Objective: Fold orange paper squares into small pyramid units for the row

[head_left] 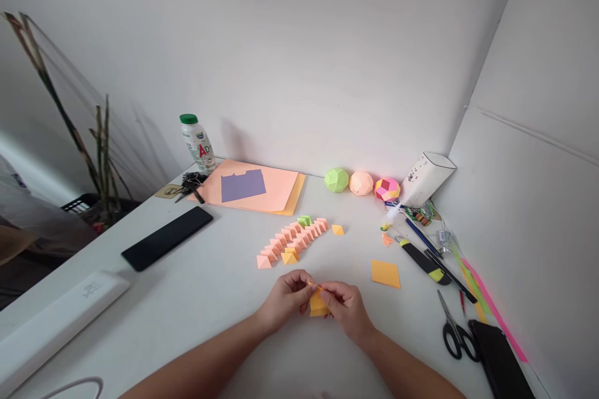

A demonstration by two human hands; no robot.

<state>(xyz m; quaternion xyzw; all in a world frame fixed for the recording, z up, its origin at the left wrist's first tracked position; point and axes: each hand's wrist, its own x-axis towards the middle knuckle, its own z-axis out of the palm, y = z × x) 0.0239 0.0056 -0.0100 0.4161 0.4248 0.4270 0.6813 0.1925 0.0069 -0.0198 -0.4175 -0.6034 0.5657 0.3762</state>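
Orange paper (318, 303): pinched between both hands, low over the bench (210, 299).
Left hand (286, 300): fingers closed on its left edge.
Right hand (347, 307): fingertips gripping its top, wrist angled inward.

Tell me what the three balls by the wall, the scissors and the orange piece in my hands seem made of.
The green ball, peach ball and pink-and-yellow ball: folded paper, matte, judging by flat facets and creased seams. The scissors: grey blades, likely steel; black handles, probably plastic. The orange piece, pinched between left hand and right hand: thin matte paper, sharply creased.
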